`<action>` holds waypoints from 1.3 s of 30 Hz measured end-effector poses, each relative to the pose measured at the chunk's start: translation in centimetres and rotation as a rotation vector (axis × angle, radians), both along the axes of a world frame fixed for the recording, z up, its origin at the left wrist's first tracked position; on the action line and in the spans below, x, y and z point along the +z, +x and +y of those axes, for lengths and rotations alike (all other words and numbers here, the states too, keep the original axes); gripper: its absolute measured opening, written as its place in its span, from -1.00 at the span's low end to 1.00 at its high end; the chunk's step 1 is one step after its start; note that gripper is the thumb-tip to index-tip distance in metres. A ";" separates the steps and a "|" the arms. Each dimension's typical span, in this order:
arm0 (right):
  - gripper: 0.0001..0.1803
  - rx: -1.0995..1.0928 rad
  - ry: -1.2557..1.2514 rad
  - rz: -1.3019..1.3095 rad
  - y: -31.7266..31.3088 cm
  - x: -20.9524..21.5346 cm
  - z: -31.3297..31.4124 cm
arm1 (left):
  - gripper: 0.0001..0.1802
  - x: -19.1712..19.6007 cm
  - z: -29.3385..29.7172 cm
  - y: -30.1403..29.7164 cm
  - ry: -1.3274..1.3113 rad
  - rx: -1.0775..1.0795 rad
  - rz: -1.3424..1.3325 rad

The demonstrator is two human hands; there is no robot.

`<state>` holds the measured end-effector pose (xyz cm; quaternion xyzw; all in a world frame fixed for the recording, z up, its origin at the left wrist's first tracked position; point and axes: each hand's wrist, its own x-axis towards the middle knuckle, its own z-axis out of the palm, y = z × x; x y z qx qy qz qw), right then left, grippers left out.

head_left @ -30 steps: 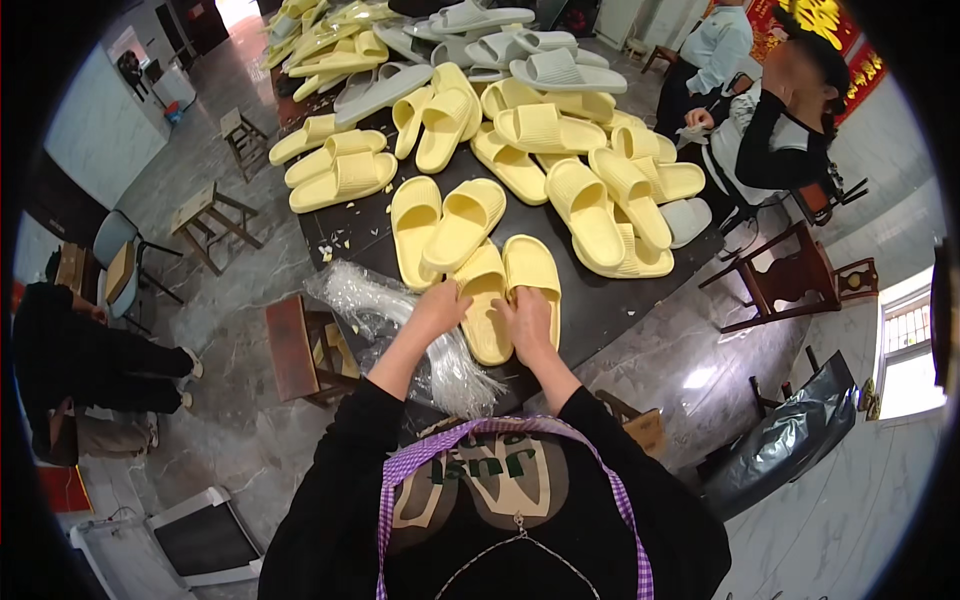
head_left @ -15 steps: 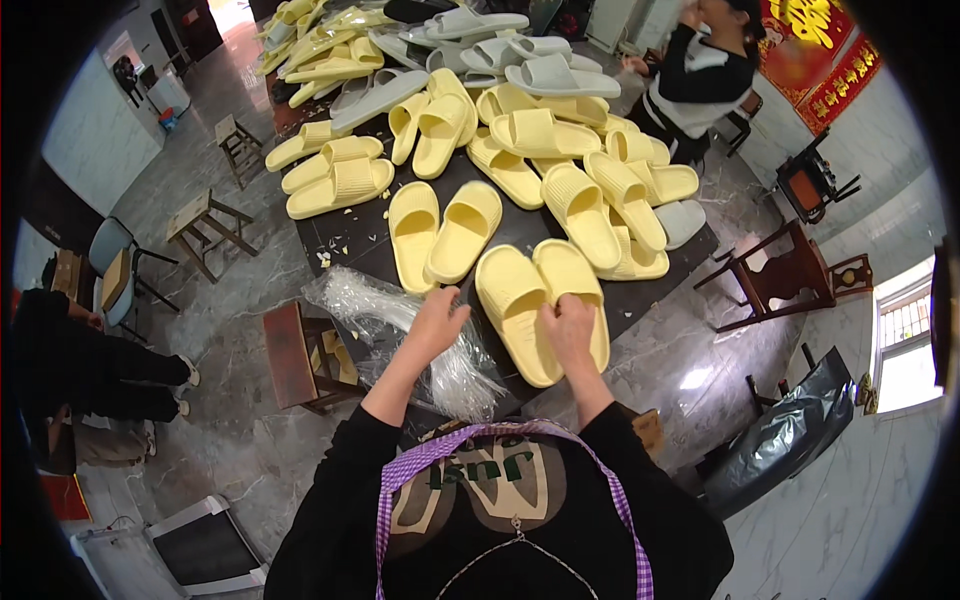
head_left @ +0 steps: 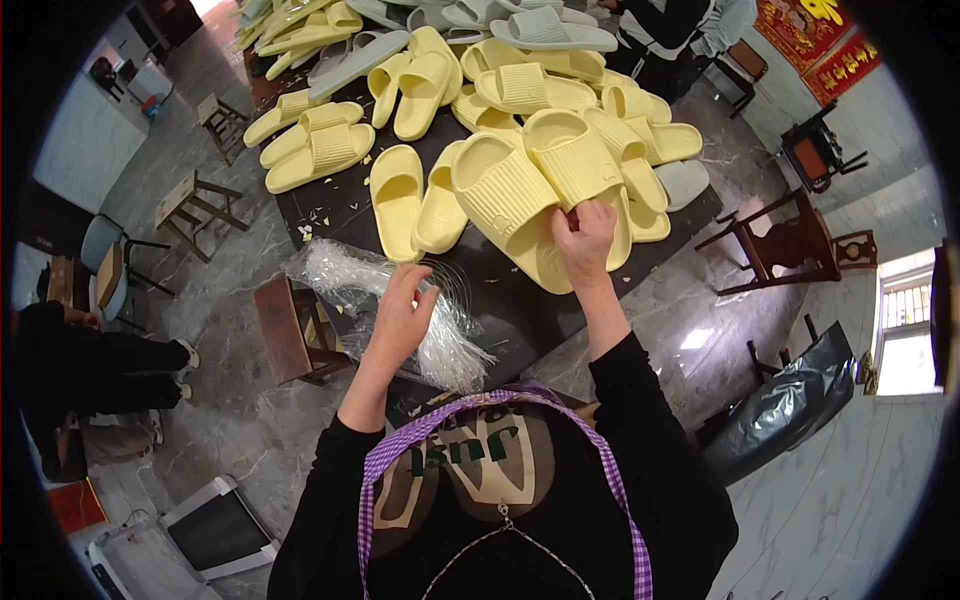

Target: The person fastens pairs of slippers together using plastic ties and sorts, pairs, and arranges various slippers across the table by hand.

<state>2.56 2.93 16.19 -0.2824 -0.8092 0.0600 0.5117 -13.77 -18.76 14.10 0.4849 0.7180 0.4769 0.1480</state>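
My right hand (head_left: 588, 243) pinches a pair of yellow slippers where their inner edges meet. The left slipper (head_left: 505, 195) and the right slipper (head_left: 572, 150) of that pair are held side by side, toes pointing away from me and tilted upward. My left hand (head_left: 402, 312) is empty, with its thumb and fingers apart, just over a bundle of clear plastic strands (head_left: 450, 345). Beyond it a second yellow pair lies on the dark table, a left slipper (head_left: 397, 205) and a right slipper (head_left: 440, 210), the latter partly covered by the held pair.
More yellow slippers (head_left: 320, 155) and grey slippers (head_left: 550, 30) are heaped across the table (head_left: 330, 215). A wooden stool (head_left: 285, 325) stands by its left edge, a wooden chair (head_left: 775, 240) to the right. People stand at the far right and the left.
My right hand has raised the yellow pair and moved it away from me, over other slippers. My left hand has shifted left and slightly nearer the clear strands.
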 end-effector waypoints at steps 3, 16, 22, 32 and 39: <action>-0.79 0.042 0.027 0.017 -1.6 0.3 1.6 | -0.71 0.1 -1.2 -0.4 -0.024 0.039 -0.031; -0.74 0.212 -0.085 -0.157 -14.7 -2.0 13.0 | -0.74 7.2 -2.8 -8.3 0.215 0.298 0.050; -0.74 0.018 0.014 -0.201 -24.9 5.2 23.8 | -0.76 3.0 -4.9 -8.5 0.104 0.386 -0.045; -0.65 -0.278 -0.004 -0.530 -31.3 4.2 31.8 | -0.76 -1.4 -8.3 -9.4 0.014 0.630 -0.169; -0.60 -0.238 -0.039 -0.812 -30.5 1.4 31.0 | -0.75 -1.6 -6.7 -9.5 -0.004 0.590 -0.185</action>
